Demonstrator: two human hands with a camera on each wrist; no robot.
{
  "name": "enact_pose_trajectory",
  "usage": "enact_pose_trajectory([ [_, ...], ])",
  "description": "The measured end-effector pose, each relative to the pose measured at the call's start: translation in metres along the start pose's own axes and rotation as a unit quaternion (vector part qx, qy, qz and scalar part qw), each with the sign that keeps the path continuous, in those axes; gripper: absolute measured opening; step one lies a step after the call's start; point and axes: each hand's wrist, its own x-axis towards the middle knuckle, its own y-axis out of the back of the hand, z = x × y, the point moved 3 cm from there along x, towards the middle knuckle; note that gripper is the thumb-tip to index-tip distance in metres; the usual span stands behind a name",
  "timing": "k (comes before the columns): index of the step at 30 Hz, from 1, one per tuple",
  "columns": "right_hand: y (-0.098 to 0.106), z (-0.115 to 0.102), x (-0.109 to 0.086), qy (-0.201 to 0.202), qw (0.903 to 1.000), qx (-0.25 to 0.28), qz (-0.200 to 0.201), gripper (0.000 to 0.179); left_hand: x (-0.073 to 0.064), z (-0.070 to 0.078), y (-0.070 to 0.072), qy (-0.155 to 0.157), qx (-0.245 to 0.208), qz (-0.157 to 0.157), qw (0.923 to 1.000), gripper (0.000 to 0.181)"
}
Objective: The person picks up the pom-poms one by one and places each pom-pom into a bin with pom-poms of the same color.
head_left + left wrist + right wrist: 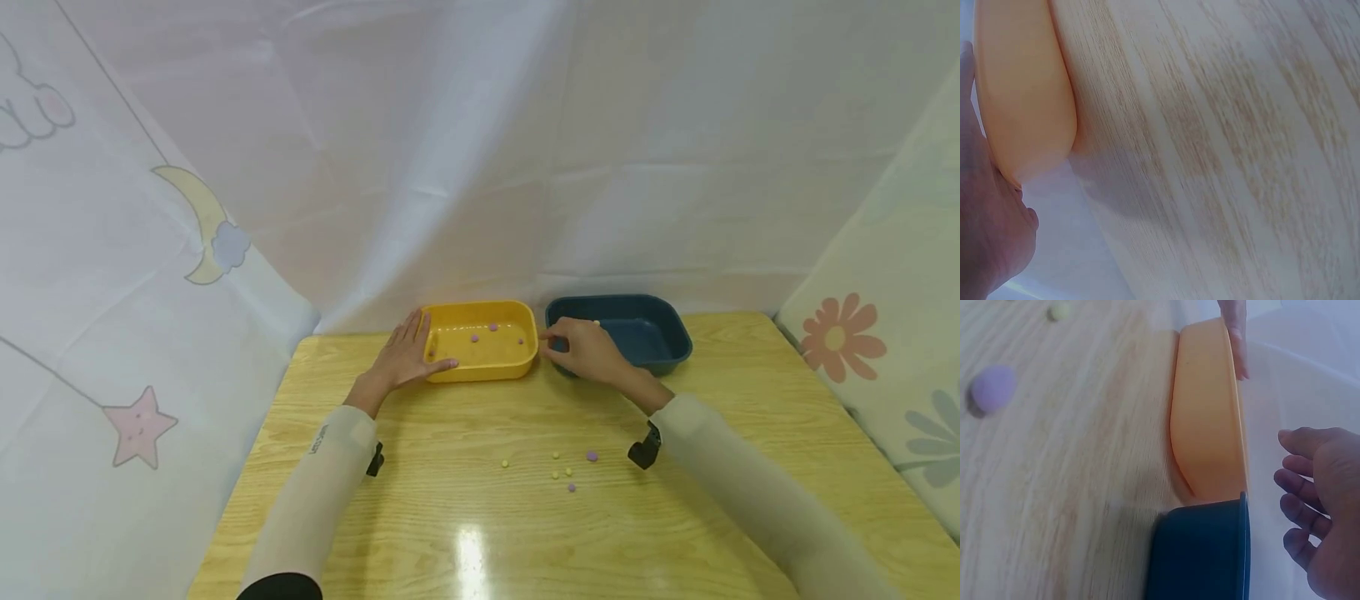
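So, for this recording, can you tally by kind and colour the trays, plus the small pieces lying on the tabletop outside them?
Yellow tray: 1
Dark blue tray: 1
Yellow pieces: 4
Purple pieces: 2
Total: 8

Cams: one wide, two close-in

Head cam looked forward and down from above, farthest back, and covered the desk, yellow tray, blue tray, left hand and right hand. Left wrist cam sat close, rolled, facing desk and the yellow tray's wall. Right wrist cam, also close and rolled, faced past the blue tray toward the yellow tray and left hand. Head and right wrist shared both trays; all three, desk and yellow tray.
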Motion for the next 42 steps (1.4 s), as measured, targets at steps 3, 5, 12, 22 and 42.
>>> enact_pose_trajectory([
  [3,0.0,-0.007,-0.006,0.009,0.9998,0.002,-0.02,0.026,-0.001,0.0,-0.001,0.001,0.001,-0.004,1.0,0.119],
  [5,0.001,-0.011,-0.011,0.012,0.9995,-0.002,-0.028,0.026,0.0,-0.001,-0.002,0.002,0.002,-0.005,1.0,0.119],
  [12,0.004,-0.019,-0.034,0.015,0.9985,-0.007,-0.051,0.023,-0.001,-0.002,0.0,0.001,0.001,-0.001,1.0,0.12],
  [22,0.008,-0.015,-0.072,0.035,0.9942,0.006,-0.102,0.018,0.0,-0.004,-0.001,0.001,0.005,-0.005,1.0,0.123],
  [42,-0.005,0.004,-0.125,0.119,0.9689,0.126,-0.177,0.016,0.001,-0.003,0.001,0.004,0.004,-0.003,1.0,0.119],
])
